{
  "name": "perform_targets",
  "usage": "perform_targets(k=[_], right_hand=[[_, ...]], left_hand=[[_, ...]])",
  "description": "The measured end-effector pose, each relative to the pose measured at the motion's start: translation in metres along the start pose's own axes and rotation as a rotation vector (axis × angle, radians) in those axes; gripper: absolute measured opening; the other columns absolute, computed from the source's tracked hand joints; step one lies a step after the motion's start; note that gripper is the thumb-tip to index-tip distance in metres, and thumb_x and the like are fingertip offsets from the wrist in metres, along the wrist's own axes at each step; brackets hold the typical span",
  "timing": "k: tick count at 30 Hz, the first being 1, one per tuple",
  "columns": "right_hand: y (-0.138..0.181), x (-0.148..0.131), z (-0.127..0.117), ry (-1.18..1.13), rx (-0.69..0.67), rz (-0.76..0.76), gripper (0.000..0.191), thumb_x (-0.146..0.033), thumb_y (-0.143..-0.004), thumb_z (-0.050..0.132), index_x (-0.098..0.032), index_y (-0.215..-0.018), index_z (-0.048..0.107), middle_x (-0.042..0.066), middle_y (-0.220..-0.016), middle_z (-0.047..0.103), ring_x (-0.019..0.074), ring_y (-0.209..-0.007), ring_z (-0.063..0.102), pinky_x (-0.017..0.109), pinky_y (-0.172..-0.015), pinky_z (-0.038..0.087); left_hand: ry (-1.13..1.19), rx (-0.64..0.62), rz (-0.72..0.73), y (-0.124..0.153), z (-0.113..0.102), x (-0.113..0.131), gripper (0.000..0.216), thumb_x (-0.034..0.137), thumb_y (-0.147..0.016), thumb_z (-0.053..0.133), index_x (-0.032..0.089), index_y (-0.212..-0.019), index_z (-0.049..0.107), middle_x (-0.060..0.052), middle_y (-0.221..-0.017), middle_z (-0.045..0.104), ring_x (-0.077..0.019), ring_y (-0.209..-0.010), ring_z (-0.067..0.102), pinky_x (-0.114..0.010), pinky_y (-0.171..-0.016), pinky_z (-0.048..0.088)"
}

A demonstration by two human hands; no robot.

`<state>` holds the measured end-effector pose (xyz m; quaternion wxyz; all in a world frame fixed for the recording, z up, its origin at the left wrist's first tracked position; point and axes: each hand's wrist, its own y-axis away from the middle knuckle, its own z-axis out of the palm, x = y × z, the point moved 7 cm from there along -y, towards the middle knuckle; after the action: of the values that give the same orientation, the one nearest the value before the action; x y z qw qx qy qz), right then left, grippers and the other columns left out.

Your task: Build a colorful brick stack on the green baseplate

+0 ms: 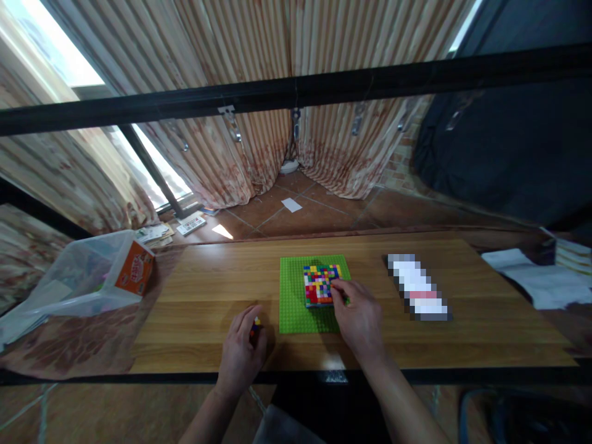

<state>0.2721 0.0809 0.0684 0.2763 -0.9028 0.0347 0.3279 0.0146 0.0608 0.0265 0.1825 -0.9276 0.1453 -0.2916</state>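
A green baseplate (293, 302) lies flat on the wooden table (198, 290). On its upper right part sits a square patch of small multicoloured bricks (320, 282). My right hand (358, 317) rests at the patch's right edge, fingers pinched together against the bricks; what the fingertips hold, if anything, is too small to name. My left hand (241, 351) lies on the table left of the baseplate, fingers curled over a few small loose bricks (256, 324).
A clear plastic bin (78, 277) with an orange box (134, 271) stands at the table's left end. A long white object (419, 287) lies right of the baseplate. Papers (536, 274) sit at far right. A black bar (296, 92) crosses overhead.
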Motion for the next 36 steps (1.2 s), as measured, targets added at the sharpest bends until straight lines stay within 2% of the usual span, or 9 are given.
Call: perform_targets(k=[9,16,23,29,36], right_hand=[[0.001,0.005,-0.004,-0.059,0.002,0.045,0.021,-0.028,-0.087,0.053,-0.019,-0.092,0.071,0.007,-0.092,0.073,0.0204,-0.085,0.066,0.034,-0.081,0.050],[0.003,0.022,-0.007,-0.201,0.018,0.254,0.023,-0.036,-0.084,0.055,-0.019,-0.092,0.070,0.007,-0.089,0.072,0.0191,-0.078,0.064,0.033,-0.074,0.049],[0.002,0.035,0.004,-0.332,0.032,0.397,0.024,-0.041,-0.077,0.061,-0.019,-0.081,0.068,0.006,-0.082,0.069,0.0198,-0.075,0.061,0.034,-0.071,0.048],[0.001,0.045,0.011,-0.364,0.052,0.434,0.022,-0.040,-0.072,0.066,-0.019,-0.078,0.068,0.006,-0.086,0.068,0.0206,-0.080,0.062,0.036,-0.076,0.047],[0.003,0.052,0.018,-0.380,0.044,0.439,0.025,-0.042,-0.071,0.066,-0.019,-0.079,0.069,0.006,-0.084,0.069,0.0197,-0.077,0.062,0.035,-0.073,0.047]], left_hand=[[0.011,-0.007,-0.034,0.001,0.000,0.000,0.037,0.019,-0.085,0.052,0.018,-0.121,0.056,-0.011,-0.118,0.062,-0.0247,-0.111,0.060,-0.042,-0.096,0.052],[0.019,-0.010,-0.030,0.002,0.002,-0.001,0.036,0.019,-0.086,0.051,0.018,-0.122,0.054,-0.011,-0.119,0.061,-0.0242,-0.111,0.059,-0.042,-0.096,0.052],[0.016,-0.030,-0.034,0.001,0.001,0.001,0.037,0.018,-0.086,0.051,0.019,-0.123,0.053,-0.011,-0.120,0.060,-0.0245,-0.112,0.058,-0.044,-0.097,0.051],[0.024,-0.034,-0.034,0.001,0.001,0.001,0.036,0.018,-0.087,0.051,0.019,-0.123,0.053,-0.011,-0.119,0.060,-0.0242,-0.112,0.058,-0.043,-0.097,0.051],[0.021,-0.052,-0.039,0.000,0.000,0.003,0.037,0.018,-0.086,0.051,0.019,-0.124,0.052,-0.011,-0.121,0.060,-0.0240,-0.113,0.058,-0.043,-0.099,0.050]])
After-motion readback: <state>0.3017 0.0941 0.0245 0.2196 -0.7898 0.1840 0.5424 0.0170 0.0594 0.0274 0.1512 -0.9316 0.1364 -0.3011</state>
